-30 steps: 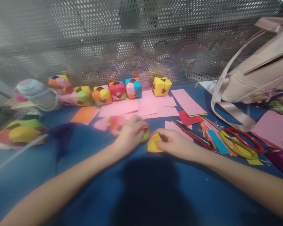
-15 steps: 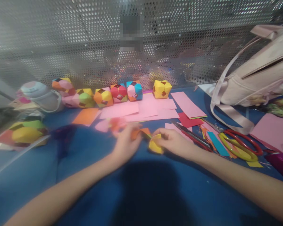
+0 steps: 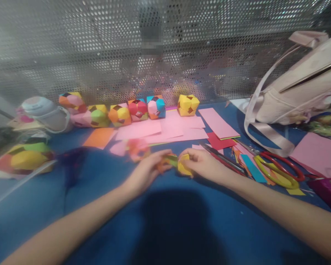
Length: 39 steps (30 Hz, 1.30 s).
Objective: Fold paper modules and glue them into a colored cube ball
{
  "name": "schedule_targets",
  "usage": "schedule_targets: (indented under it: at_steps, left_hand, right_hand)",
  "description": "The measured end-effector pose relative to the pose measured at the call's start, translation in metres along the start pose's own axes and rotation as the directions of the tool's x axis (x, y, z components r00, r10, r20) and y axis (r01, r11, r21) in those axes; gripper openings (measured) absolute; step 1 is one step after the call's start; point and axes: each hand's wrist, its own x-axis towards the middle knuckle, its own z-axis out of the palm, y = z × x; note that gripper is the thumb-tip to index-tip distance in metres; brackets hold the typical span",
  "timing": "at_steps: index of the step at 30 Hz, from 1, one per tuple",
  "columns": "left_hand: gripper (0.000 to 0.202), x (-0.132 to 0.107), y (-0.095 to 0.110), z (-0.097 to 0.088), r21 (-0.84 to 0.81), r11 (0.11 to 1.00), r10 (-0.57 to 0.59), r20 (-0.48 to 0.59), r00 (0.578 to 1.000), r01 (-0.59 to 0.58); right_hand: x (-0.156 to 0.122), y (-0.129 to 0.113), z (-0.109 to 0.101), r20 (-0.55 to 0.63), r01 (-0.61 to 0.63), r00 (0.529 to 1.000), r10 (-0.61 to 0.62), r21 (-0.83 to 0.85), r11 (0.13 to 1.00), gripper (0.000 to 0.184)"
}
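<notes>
Yellow paper (image 3: pixel 184 166) is pinched in right hand (image 3: pixel 205 165); left hand (image 3: pixel 146 170) pinches orange-green paper (image 3: pixel 171 160).

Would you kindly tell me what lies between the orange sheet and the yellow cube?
In the head view, overlapping pink sheets lie between the orange sheet and the yellow cube.

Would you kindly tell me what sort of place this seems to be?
Probably an improvised paper-craft spot: the right hand holds folded yellow paper, paper cubes stand beyond it, and scissors lie among paper scraps.
</notes>
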Motion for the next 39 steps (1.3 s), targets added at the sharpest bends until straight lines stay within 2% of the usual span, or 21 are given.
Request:
schedule_targets:
  at_steps: [2,3,4,5,6,7,8,9,10,11,13,15,17,19,22,30,35,39]
  left_hand:
    - [0.034,0.000,0.000,-0.006,0.117,0.992,0.047,0.031,0.998,-0.050]
    - [0.034,0.000,0.000,-0.009,0.227,0.967,0.101,0.060,0.993,-0.112]
    - [0.034,-0.001,0.000,-0.013,0.361,0.912,0.170,0.101,0.980,-0.196]
    - [0.034,-0.003,-0.001,-0.017,0.498,0.817,0.249,0.150,0.957,-0.291]
    - [0.034,-0.005,-0.003,-0.021,0.618,0.688,0.322,0.210,0.923,-0.381]
    - [0.035,-0.007,-0.004,-0.024,0.710,0.540,0.380,0.274,0.884,-0.452]
    - [0.037,-0.010,-0.007,-0.027,0.770,0.393,0.415,0.340,0.844,-0.503]
    - [0.039,-0.013,-0.010,-0.029,0.800,0.262,0.431,0.404,0.807,-0.540]
    - [0.041,-0.016,-0.013,-0.031,0.804,0.160,0.431,0.465,0.773,-0.573]
    - [0.043,-0.018,-0.016,-0.033,0.794,0.089,0.420,0.518,0.745,-0.602]
    - [0.047,-0.022,-0.020,-0.035,0.767,0.015,0.382,0.588,0.713,-0.641]
    - [0.050,-0.024,-0.021,-0.038,0.766,-0.009,0.355,0.604,0.714,-0.643]
    - [0.051,-0.025,-0.019,-0.040,0.788,-0.025,0.347,0.584,0.734,-0.615]
    - [0.052,-0.025,-0.016,-0.041,0.818,-0.035,0.348,0.548,0.760,-0.574]
    - [0.050,-0.022,-0.012,-0.042,0.848,-0.025,0.348,0.503,0.791,-0.529]
    - [0.034,-0.014,-0.011,-0.040,0.856,0.041,0.302,0.481,0.823,-0.515]
    - [0.029,-0.008,-0.012,-0.041,0.821,0.039,0.328,0.527,0.784,-0.569]
    - [0.029,-0.003,-0.011,-0.042,0.804,0.020,0.311,0.560,0.768,-0.594]
  right_hand:
    - [0.000,0.002,-0.003,-0.030,0.072,0.997,-0.077,-0.148,0.986,0.009]
    - [0.001,0.005,-0.005,-0.066,0.138,0.985,-0.160,-0.253,0.958,0.012]
    - [0.001,0.007,-0.008,-0.104,0.227,0.953,-0.284,-0.375,0.899,0.014]
    - [0.000,0.011,-0.010,-0.116,0.326,0.892,-0.437,-0.507,0.798,0.017]
    - [-0.001,0.015,-0.013,-0.081,0.414,0.804,-0.589,-0.635,0.652,0.019]
    - [-0.003,0.019,-0.015,0.001,0.479,0.705,-0.709,-0.738,0.475,0.021]
    - [-0.006,0.023,-0.016,0.117,0.519,0.619,-0.776,-0.803,0.293,0.022]
    - [-0.010,0.027,-0.017,0.236,0.537,0.570,-0.787,-0.832,0.139,0.022]
    - [-0.015,0.031,-0.018,0.329,0.542,0.560,-0.760,-0.839,0.037,0.024]
    - [-0.020,0.033,-0.018,0.384,0.541,0.580,-0.719,-0.841,-0.014,0.027]
    - [-0.029,0.036,-0.020,0.409,0.529,0.638,-0.652,-0.849,-0.016,0.033]
    - [-0.035,0.037,-0.023,0.372,0.503,0.676,-0.635,-0.864,0.029,0.038]
    - [-0.036,0.037,-0.025,0.310,0.463,0.707,-0.636,-0.883,0.084,0.039]
    - [-0.034,0.036,-0.027,0.262,0.419,0.764,-0.590,-0.897,0.144,0.042]
    - [-0.029,0.036,-0.025,0.263,0.398,0.832,-0.489,-0.896,0.195,0.046]
    - [-0.029,0.030,-0.019,0.250,0.406,0.877,-0.411,-0.842,0.354,0.030]
    - [-0.027,0.028,-0.018,0.245,0.405,0.888,-0.389,-0.816,0.413,0.024]
    - [-0.026,0.029,-0.017,0.261,0.421,0.879,-0.399,-0.819,0.390,0.025]
